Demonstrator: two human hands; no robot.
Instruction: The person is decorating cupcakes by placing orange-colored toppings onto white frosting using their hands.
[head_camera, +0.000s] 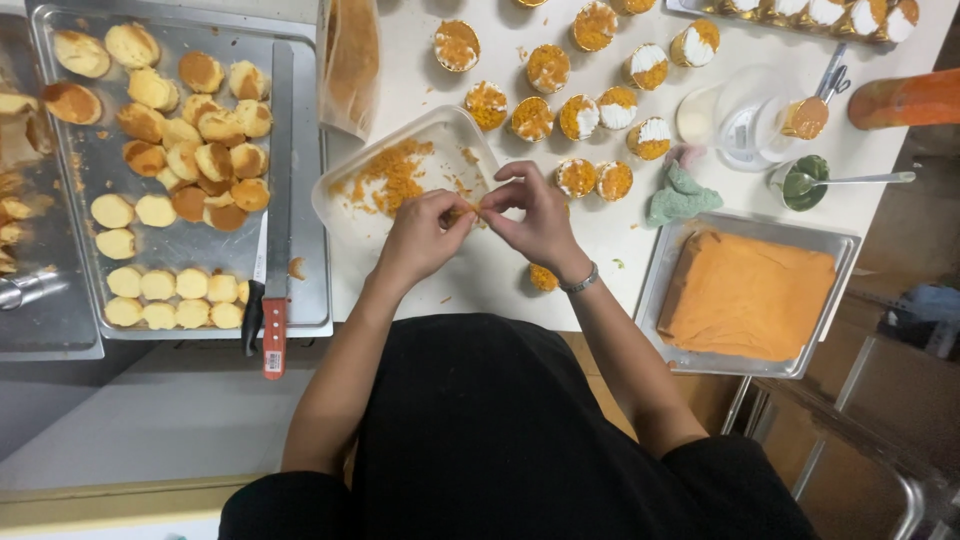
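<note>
1. Orange cake scrap (472, 210) is pinched between the fingers of the left hand (420, 235) and the right hand (540, 220), just above the white tabletop (620, 235), beside the clear plastic tub (345, 215) of orange crumbs.
2. Small round cakes (560, 95), topped orange and white, are spread across the tabletop beyond the hands.
3. A metal tray (310, 300) of pale cake rounds and a long knife (275, 200) are seen on the left.
4. An orange sponge slab (745, 295) is held in a tray (650, 290) at the right edge.
</note>
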